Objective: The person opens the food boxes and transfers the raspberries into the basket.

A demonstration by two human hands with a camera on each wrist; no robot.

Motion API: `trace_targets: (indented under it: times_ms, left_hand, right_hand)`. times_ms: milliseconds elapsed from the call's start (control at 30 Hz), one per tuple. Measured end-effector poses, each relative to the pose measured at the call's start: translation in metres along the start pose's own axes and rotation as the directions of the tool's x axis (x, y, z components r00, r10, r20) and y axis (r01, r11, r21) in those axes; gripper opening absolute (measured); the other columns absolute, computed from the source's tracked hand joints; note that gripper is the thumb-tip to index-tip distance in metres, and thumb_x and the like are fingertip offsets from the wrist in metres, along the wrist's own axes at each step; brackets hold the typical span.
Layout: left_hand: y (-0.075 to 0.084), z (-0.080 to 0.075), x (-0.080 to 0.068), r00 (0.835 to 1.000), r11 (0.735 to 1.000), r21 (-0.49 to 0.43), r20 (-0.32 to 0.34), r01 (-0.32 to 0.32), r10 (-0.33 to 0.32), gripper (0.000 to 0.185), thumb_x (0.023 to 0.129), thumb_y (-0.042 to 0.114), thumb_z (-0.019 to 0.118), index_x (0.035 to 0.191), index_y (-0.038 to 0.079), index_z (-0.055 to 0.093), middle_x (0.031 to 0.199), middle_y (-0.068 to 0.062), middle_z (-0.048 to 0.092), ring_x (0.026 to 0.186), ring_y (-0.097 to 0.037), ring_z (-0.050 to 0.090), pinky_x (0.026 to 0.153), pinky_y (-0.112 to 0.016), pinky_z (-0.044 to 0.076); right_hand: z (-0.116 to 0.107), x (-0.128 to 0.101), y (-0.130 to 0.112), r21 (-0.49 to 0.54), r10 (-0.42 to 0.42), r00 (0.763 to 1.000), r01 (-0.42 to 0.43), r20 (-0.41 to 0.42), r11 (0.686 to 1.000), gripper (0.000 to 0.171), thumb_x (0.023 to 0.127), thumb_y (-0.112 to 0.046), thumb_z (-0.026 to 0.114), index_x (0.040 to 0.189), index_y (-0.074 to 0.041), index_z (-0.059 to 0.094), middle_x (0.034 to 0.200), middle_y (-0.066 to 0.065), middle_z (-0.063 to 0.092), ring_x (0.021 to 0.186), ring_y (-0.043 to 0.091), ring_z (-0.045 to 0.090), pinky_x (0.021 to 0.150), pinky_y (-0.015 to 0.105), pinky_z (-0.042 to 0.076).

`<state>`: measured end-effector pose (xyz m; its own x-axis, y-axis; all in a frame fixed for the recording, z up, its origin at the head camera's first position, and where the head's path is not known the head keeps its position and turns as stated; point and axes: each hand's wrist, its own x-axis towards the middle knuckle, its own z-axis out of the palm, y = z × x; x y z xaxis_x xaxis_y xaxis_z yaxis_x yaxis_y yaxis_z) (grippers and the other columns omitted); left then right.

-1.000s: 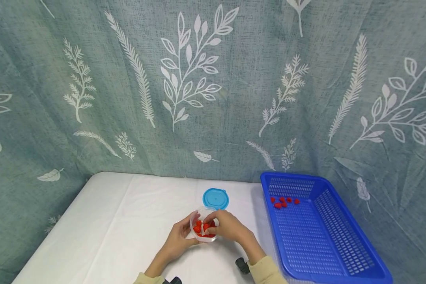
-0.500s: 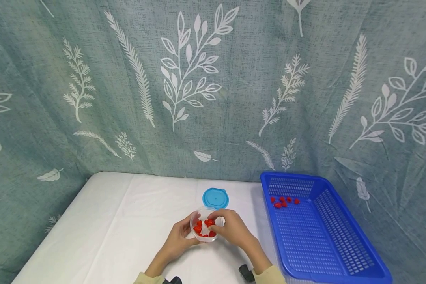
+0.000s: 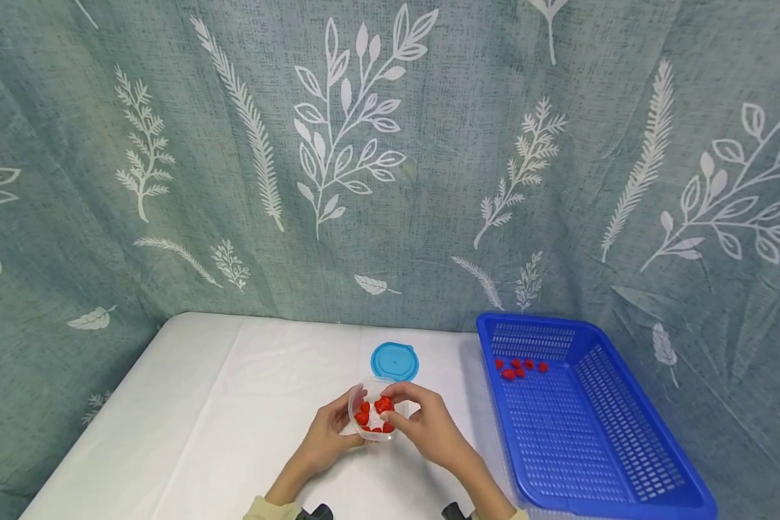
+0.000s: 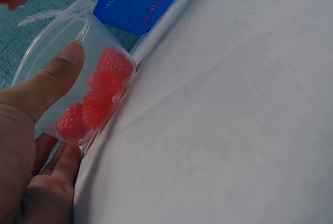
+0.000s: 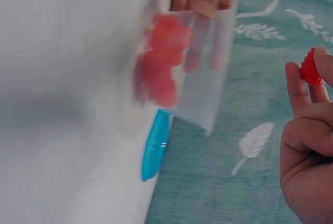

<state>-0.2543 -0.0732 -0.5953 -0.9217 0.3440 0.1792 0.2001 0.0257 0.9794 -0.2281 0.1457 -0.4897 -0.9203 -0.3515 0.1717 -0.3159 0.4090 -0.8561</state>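
Observation:
My left hand (image 3: 326,435) grips a small clear plastic container (image 4: 62,31), with the thumb on its near side and fingers about the far side. Several red raspberries (image 4: 99,99) lie inside, on the container's bottom. Over the container's opening, my right hand (image 3: 431,427) pinches one raspberry (image 5: 310,69) between thumb and fingertips. In the right wrist view that berry is apart from the container and the berries in it. The ring and little fingers of the right hand are partly hidden in the head view.
A round blue lid (image 3: 395,361) lies on the white-covered table (image 3: 234,404) just behind the container. To the right stands a blue perforated basket (image 3: 572,440), with several raspberries (image 3: 518,370) in its far left corner. A green leaf-patterned curtain (image 3: 429,180) hangs behind.
The right hand has risen from among the berries inside the container, bringing one raspberry up in its fingertips. The left hand and container have stayed in place.

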Motion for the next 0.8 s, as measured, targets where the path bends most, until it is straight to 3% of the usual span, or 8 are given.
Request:
trace_targets:
  times_ms: [233, 400, 667, 800]
  left_hand:
    - [0.000, 0.001, 0.001, 1.000, 1.000, -0.012, 0.003, 0.009, -0.009, 0.092, 0.079, 0.010, 0.087, 0.156, 0.004, 0.037, 0.154, -0.019, 0.048, 0.146, -0.032, 0.041, 0.118, -0.032, 0.036]
    - [0.001, 0.001, 0.001, 1.000, 1.000, 0.003, -0.001, 0.019, -0.019, 0.093, 0.078, 0.009, 0.088, 0.156, 0.005, 0.038, 0.154, -0.017, 0.049, 0.147, -0.032, 0.040, 0.119, -0.030, 0.034]
    - [0.001, 0.001, 0.001, 1.000, 1.000, -0.005, -0.004, 0.028, -0.028, 0.092, 0.077, 0.006, 0.087, 0.156, 0.007, 0.039, 0.154, -0.016, 0.049, 0.148, -0.031, 0.039, 0.120, -0.031, 0.032]
    - [0.000, 0.001, 0.001, 1.000, 1.000, -0.010, -0.008, 0.030, -0.030, 0.092, 0.078, 0.007, 0.087, 0.156, 0.008, 0.039, 0.154, -0.016, 0.049, 0.148, -0.032, 0.039, 0.119, -0.031, 0.033]
  right_hand:
    - [-0.017, -0.015, -0.028, 0.144, -0.009, 1.000, 0.012, -0.024, 0.989, 0.025, 0.085, -0.014, 0.083, 0.106, -0.011, 0.068, 0.104, 0.012, 0.070, 0.046, 0.003, 0.035, 0.040, 0.015, 0.037]
    - [-0.037, -0.026, -0.046, 0.221, -0.045, 0.997, 0.060, -0.069, 0.973, 0.024, 0.084, -0.008, 0.082, 0.103, -0.006, 0.068, 0.101, 0.015, 0.071, 0.042, 0.002, 0.029, 0.038, 0.014, 0.029]
    - [-0.090, -0.030, -0.059, 0.153, -0.178, 0.969, 0.204, -0.169, 0.967, 0.020, 0.088, 0.001, 0.076, 0.105, 0.000, 0.066, 0.089, -0.003, 0.073, 0.039, 0.012, 0.022, 0.031, 0.029, 0.021]
    - [-0.123, -0.022, -0.048, 0.087, -0.165, 0.958, 0.189, -0.234, 0.978, 0.021, 0.090, 0.001, 0.074, 0.109, 0.001, 0.065, 0.088, -0.005, 0.072, 0.038, 0.009, 0.027, 0.031, 0.033, 0.024]
